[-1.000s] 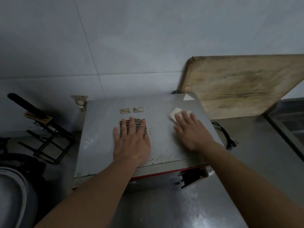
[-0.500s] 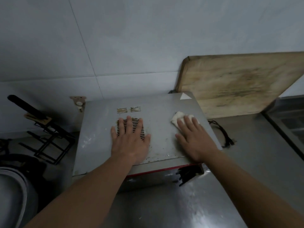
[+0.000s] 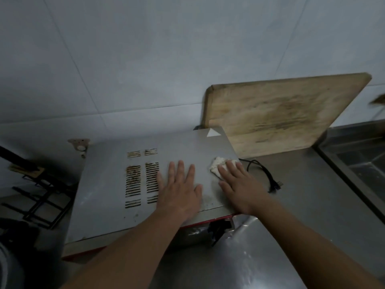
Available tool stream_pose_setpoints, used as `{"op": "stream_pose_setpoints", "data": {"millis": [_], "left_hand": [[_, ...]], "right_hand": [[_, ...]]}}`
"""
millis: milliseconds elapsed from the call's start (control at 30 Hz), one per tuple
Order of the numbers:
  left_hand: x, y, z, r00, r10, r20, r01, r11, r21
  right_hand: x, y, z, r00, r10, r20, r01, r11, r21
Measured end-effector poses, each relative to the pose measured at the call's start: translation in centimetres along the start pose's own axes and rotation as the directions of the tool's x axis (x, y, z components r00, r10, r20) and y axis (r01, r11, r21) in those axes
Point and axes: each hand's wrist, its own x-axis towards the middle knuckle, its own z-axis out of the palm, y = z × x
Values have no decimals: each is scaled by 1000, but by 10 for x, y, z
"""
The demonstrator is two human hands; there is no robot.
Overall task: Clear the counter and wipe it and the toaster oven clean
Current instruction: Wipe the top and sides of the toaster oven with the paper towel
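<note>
We press the white cloth flat under the straight fingers of our right hand at the toaster oven top's far right corner, so the apparently soiled vents lie leftward, beyond our flat left hand.

Cloth on toaster oven, right side
</note>
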Motion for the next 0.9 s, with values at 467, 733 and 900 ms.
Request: {"op": "stream_pose_setpoints", "data": {"millis": [467,733,900], "left_hand": [[9,-1,1,999,-22,-31,21,999,-30],[8,-1,1,999,-3,-49,2,1000,-24],[9,-2,2,999,-1,-50,0,1000,-18]], "right_hand": [[172,15,-23,1000,-23,8,23,1000,-4],[-3,21,10,994,-71,-81,75,995,58],[-81,29,28,991,-125,-50,128,990,57]]}}
